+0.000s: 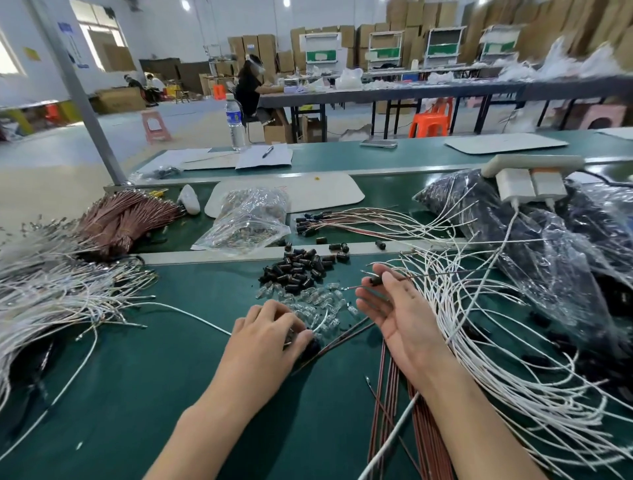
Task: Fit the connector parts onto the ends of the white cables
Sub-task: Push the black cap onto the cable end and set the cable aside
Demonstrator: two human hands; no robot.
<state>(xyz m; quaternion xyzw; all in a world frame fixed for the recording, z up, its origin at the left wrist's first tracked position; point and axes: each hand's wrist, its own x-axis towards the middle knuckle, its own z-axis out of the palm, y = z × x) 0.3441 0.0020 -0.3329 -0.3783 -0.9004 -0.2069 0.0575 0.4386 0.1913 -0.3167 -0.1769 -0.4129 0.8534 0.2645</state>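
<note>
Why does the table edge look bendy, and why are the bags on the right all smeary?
Head view: the wide-angle lens bends straight lines like the metal rail and tilts the pole; the plastic bags at the right edge are blurred, while the left hand on a white cable and the right hand pinching a black connector look sharp; ceiling lamps glare white.

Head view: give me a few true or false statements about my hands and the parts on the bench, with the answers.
1. The right hand is empty. False: it pinches a black part.
2. The black parts pile lies beyond the clear parts. True.
3. The left hand lies palm up. False: it is palm down, fingers curled on a white cable.
4. A pen lies on paper near a bottle. True.
</note>
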